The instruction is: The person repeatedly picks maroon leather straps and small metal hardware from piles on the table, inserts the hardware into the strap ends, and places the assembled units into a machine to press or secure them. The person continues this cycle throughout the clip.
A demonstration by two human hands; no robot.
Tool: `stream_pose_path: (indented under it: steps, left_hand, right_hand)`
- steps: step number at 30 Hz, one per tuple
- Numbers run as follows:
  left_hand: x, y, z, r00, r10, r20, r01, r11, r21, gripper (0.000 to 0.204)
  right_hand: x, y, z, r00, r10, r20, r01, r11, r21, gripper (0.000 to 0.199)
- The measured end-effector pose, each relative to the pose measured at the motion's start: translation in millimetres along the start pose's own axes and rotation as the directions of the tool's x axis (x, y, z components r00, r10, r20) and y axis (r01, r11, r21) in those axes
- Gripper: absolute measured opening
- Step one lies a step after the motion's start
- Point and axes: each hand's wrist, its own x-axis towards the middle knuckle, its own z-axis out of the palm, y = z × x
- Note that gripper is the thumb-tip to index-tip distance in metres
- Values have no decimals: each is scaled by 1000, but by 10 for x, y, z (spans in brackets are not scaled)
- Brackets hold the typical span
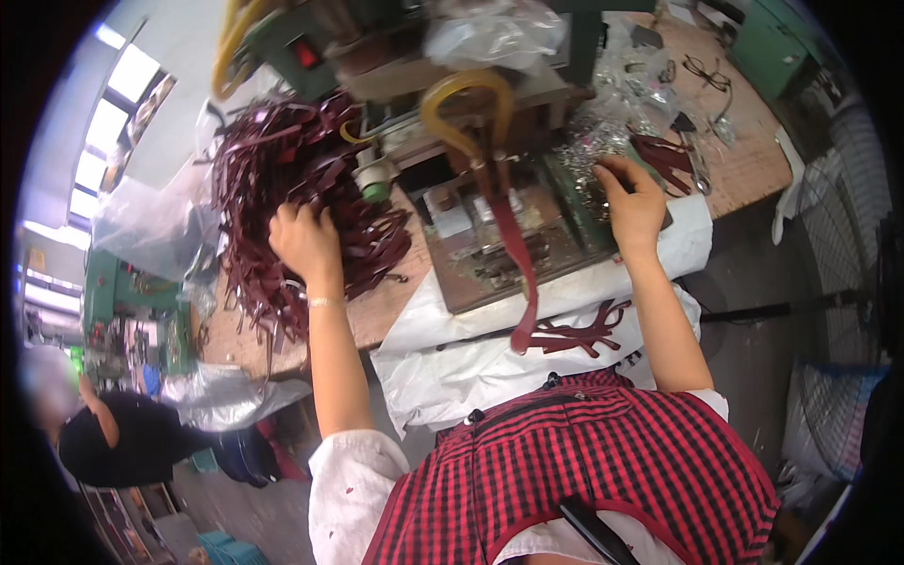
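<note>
My left hand [306, 243] rests on a big heap of thin dark maroon straps [273, 169] at the left of the bench. Its fingers are bent and a little apart, with the tips against the straps, and no single strap shows clearly in its grasp. To the right, my right hand [636, 207] is over a pile of small shiny metal pieces [582, 179]. Thumb and forefinger curl together there; whatever they hold is too small to make out. Between the hands stands a green press machine [499, 254]. A maroon strap [513, 240] hangs down in front of it below a yellow tube loop [466, 85].
More maroon straps [584, 334] lie on white sheeting [471, 377] over my lap. Beyond the metal pieces are a clear plastic bag [640, 71], eyeglasses [708, 73] and a wrench [697, 160]. A caged fan [838, 254] is at far right. Another person [122, 428] sits at far left.
</note>
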Motion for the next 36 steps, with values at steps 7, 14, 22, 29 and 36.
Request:
stream_pose_path:
  steps: [7, 14, 22, 29, 36]
  left_hand:
    - [-494, 411, -582, 955, -292, -54, 154, 642, -751, 18]
    - [-515, 803, -467, 947, -252, 199, 291, 411, -864, 14]
    - [-496, 969, -772, 926, -305, 222, 273, 136, -952, 8]
    - [-214, 1172, -1512, 935, 158, -319, -355, 471, -807, 16]
    - [-203, 1568, -1396, 786, 442, -433, -604, 397, -691, 22]
  right_hand:
    - [-230, -89, -534, 999, 45, 27, -45, 999, -13, 15]
    - [-157, -828, 266, 939, -204, 276, 133, 958, 255, 22]
    - [-278, -885, 448, 930, 3, 368, -186, 866, 464, 36]
    - [-483, -1174, 323, 945, -39, 324, -134, 859, 495, 42]
    - [31, -201, -74, 922, -272, 276, 382, 754, -534, 30]
